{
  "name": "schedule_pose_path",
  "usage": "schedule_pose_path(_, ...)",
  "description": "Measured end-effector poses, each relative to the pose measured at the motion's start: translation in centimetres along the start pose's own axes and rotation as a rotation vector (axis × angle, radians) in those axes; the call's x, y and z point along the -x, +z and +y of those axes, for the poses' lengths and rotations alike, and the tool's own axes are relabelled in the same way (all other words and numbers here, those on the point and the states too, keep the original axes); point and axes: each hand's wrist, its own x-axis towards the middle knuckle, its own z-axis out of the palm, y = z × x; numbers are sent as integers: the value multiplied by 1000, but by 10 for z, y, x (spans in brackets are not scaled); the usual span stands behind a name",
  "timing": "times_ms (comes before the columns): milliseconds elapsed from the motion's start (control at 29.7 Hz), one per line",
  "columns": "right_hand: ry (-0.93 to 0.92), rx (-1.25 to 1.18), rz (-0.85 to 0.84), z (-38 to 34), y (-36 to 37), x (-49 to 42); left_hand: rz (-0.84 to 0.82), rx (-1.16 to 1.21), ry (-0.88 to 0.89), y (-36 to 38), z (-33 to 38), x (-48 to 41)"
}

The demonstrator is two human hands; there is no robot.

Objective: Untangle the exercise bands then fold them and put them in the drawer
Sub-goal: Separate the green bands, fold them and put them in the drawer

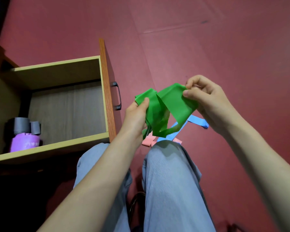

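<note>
— Our left hand (137, 114) and right hand (206, 97), apart, each pinch the green band (172, 104) above our knees (166, 153), beside the drawer (57, 63).
— It looks light, floppy, stretchy; we'd grip the flat edges.

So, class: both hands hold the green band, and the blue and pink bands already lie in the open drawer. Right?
No: in the head view the blue band and pink band lie on the floor, not in the open drawer. The left hand and right hand do hold the green band.
</note>
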Motion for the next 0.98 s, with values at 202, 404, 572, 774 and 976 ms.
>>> schedule_pose_path(202,45,-138,-7,13,4,4,-18,-2,-17,7,-1,0)
schedule_pose_path(404,36,-145,30,21,5,3,-55,-6,13,11,-1,1)
schedule_pose_path(572,-29,-86,53,19,11,1,-76,-83,86,14,-3,4)
schedule_pose_path(774,-106,152,193,13,18,-2,-74,-161,157,16,1,7)
schedule_pose_path(976,-271,385,246,5,17,10,-57,-140,211,12,6,7)
